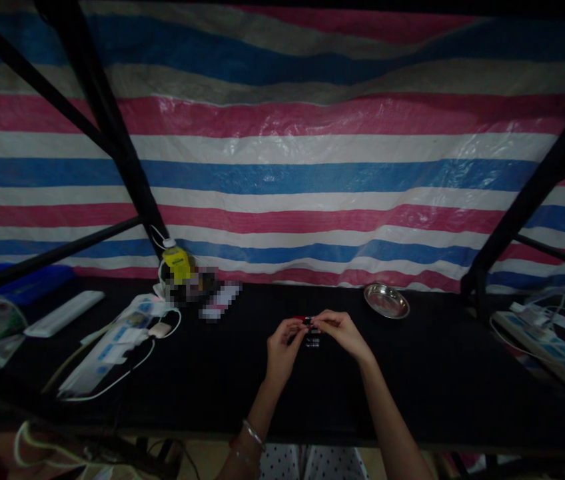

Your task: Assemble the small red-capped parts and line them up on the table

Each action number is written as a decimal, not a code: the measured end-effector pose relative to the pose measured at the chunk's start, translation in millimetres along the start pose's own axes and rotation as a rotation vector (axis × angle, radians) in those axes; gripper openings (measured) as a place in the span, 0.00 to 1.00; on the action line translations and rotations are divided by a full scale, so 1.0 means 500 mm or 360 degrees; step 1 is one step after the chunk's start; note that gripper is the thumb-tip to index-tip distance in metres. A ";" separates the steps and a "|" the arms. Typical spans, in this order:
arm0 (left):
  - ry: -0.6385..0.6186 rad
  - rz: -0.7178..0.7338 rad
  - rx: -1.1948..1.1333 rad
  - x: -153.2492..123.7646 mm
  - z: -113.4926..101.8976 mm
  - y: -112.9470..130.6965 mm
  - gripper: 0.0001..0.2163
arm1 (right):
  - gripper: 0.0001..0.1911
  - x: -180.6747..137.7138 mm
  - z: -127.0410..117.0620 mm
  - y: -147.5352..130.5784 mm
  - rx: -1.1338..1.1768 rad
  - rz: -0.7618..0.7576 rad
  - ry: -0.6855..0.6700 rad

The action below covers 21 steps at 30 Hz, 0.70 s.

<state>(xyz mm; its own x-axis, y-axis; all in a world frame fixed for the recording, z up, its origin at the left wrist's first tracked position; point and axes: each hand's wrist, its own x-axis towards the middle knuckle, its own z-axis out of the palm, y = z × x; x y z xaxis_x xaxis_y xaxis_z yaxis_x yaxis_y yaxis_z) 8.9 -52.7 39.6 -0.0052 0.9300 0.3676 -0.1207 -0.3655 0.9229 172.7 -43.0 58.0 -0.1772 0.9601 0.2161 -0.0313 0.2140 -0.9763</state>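
Note:
Over the middle of a black table (412,380), my left hand (282,347) and my right hand (343,331) meet, fingers pinched together on a small dark object with a red part (308,322). I cannot make out what the object is. Just below it, a few small dark pieces (312,341) lie on the table. A bracelet shows on my left wrist.
A small metal dish (386,301) sits right of my hands near the striped tarp. At the left lie a yellow bottle (176,263), white packets and cables (112,347) and a white remote-like bar (65,313). A white power strip (547,343) lies at right. Black frame bars cross both sides.

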 end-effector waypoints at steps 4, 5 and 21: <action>0.0018 0.0002 -0.0031 -0.003 0.008 0.002 0.09 | 0.09 -0.001 0.003 -0.004 0.0028 0.0032 -0.0113; 0.0049 -0.0002 -0.0051 -0.004 0.011 0.003 0.09 | 0.09 -0.002 0.006 -0.004 0.0049 0.0050 -0.0113; 0.0375 -0.0270 -0.0265 -0.011 0.076 -0.024 0.15 | 0.27 -0.045 0.100 0.036 -0.0111 -0.0170 0.0062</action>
<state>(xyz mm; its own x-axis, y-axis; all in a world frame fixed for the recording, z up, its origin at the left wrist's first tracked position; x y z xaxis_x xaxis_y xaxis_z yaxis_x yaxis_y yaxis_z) 48.3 -54.8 30.7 -0.1979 0.9677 0.1562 -0.2998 -0.2114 0.9303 126.9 -69.8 35.0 -0.1382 0.9371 0.3204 0.0208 0.3262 -0.9451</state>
